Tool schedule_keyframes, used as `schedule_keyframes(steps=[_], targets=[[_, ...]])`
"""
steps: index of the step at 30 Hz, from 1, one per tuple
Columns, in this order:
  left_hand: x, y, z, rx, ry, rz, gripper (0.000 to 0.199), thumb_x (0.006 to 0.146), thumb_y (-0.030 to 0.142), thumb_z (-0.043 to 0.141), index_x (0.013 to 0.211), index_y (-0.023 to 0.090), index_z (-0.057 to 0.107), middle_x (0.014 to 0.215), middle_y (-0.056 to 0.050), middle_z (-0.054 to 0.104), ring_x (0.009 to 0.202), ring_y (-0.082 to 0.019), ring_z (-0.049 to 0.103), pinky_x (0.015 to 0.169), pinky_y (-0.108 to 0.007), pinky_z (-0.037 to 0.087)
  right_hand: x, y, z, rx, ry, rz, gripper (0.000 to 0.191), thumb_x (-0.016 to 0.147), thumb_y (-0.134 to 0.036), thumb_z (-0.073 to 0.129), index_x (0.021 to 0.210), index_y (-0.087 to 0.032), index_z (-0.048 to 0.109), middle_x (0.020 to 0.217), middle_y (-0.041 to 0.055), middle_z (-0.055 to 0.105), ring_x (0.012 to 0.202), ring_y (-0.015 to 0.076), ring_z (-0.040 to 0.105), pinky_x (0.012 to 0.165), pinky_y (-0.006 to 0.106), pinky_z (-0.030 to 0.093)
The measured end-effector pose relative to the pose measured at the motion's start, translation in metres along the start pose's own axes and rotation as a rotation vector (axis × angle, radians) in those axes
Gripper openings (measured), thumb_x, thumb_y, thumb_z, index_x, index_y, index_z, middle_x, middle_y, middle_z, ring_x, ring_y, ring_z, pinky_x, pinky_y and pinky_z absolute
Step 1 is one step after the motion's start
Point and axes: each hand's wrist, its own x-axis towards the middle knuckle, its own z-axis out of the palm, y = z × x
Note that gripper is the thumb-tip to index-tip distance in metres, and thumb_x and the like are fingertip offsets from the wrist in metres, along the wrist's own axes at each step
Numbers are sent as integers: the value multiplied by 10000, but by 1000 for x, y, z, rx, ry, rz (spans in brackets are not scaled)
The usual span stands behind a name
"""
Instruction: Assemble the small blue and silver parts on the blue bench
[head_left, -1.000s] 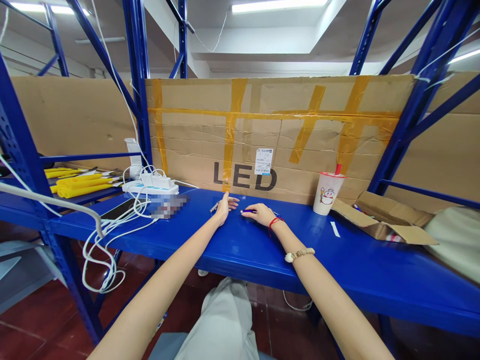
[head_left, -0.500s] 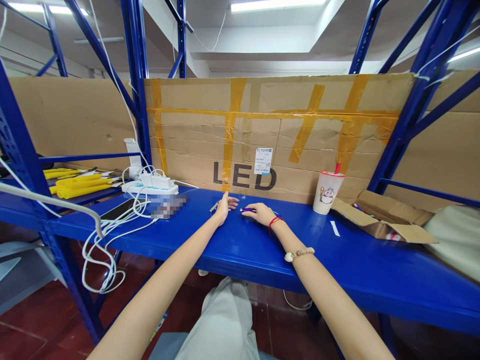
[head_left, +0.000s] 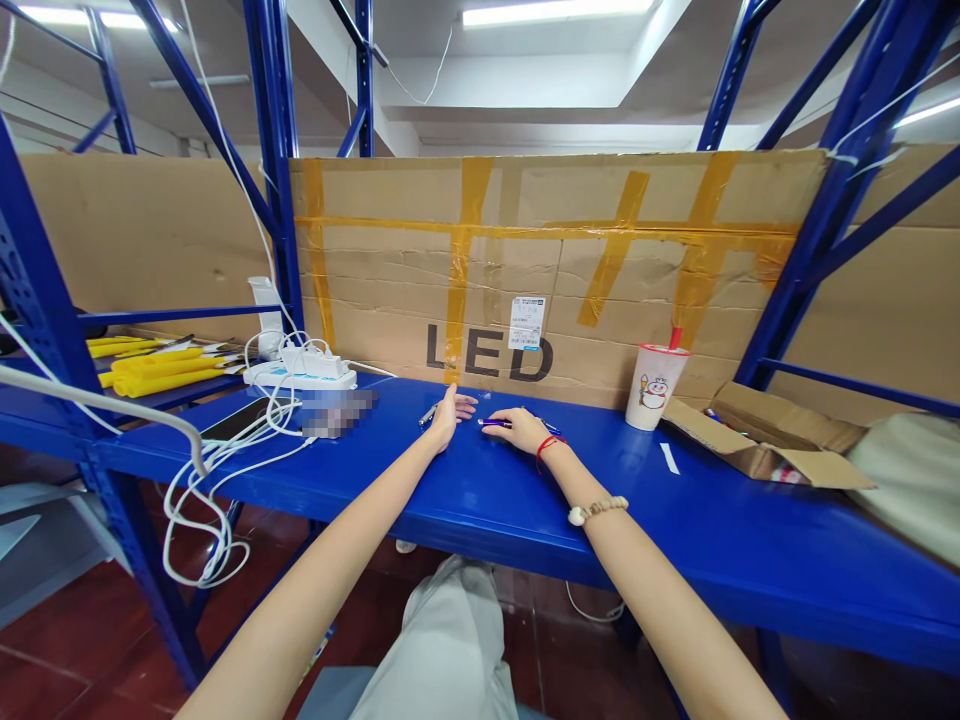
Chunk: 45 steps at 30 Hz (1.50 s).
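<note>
L hand [head_left: 444,420]: fingers loosely out twd R hand, thumb up, palm facing inward, side edge down at tabletop. Slim pen-like item [head_left: 427,415] just beside it, outer side, partly hidden; can't tell if touching.

R hand [head_left: 523,430]: palm down, fingers bent over a blue-purple pen [head_left: 492,423], one end sticking out twd L hand. Firm grip or just covering, can't tell. Dark slim item [head_left: 553,428] behind knuckles, mostly hidden. Wrist w/ red cord [head_left: 550,446]; bead bracelet [head_left: 598,510] up forearm. Gap btwn hands.

Pen & both hands on blue table [head_left: 487,495], nr far edge.

Further R: white cup [head_left: 654,392], upright, red straw [head_left: 676,338]; paper slip [head_left: 670,458] nr its base; open carton [head_left: 821,468]; pale cloth [head_left: 911,480] at edge.

Further L: power strip [head_left: 322,378], white cables [head_left: 225,455] hanging over edge, phone [head_left: 232,420] partly under them, yellow-handled tools [head_left: 172,374].

Back: taped cardboard [head_left: 390,280], "LED" print, label [head_left: 527,323].
</note>
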Motion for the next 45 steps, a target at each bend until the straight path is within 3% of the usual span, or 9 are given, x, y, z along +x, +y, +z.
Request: schedule_keyframes(steps=[35,45], targets=[[0,0,-1,29,-2,0,630,802,526,150,794,128,638,852,-102,646,768,-179,580,685,-277,400,-1,-3,0,-15,-14,-3,291,762,-471,545,881,-237,670,832,9,668,821,161,593,657,220,426],[-3,2,-1,29,-6,9,611,808,501,152,797,122,632,830,-101,641,741,-171,576,665,-268,390,-2,-5,0,-2,11,9,312,787,-477,498,899,-242,668,901,9,659,802,151,584,632,214,420]])
